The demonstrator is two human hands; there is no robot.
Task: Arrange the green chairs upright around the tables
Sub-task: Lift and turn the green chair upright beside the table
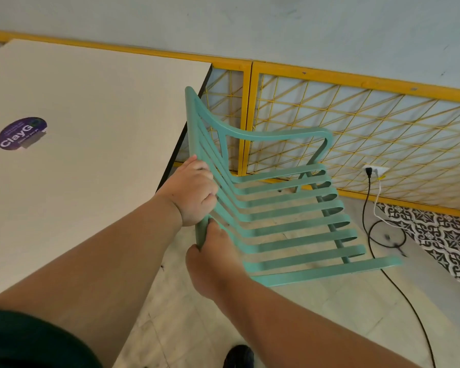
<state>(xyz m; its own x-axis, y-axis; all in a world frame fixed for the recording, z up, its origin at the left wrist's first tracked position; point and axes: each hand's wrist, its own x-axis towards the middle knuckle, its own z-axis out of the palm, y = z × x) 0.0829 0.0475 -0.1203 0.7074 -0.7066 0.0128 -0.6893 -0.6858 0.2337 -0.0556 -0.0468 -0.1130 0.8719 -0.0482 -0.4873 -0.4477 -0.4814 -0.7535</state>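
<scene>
A: Where is the green chair [271,197] relative to the desk [91,107]?

B: Just off the desk's right-hand edge, near its far corner, over the pale floor [329,314]. Its backrest top rail runs alongside that edge, nearly parallel to it, and the slatted seat reaches away from the desk toward the yellow mesh fence [356,123].

A: And the hands?

B: Both are on the backrest rail, the side of the chair nearest the desk. The left hand [194,192] is farther along the rail, fingers [206,201] curled shut around it. The right hand [213,258] is lower and nearer the person, its fingers wrapped behind the rail's near end; it looks like a closed grip, though the fingertips are hidden.

A: Is the chair upright?

B: I judge it tipped. The seat looks tilted, and I cannot tell whether the legs touch the floor.

A: What does the next move turn on?

B: The seat lies away from the desk, beyond the hands. To face the desk the chair would likely need turning about the rail both hands hold. The black cable [367,208] trails on the floor beyond the seat and could snag a leg.
</scene>
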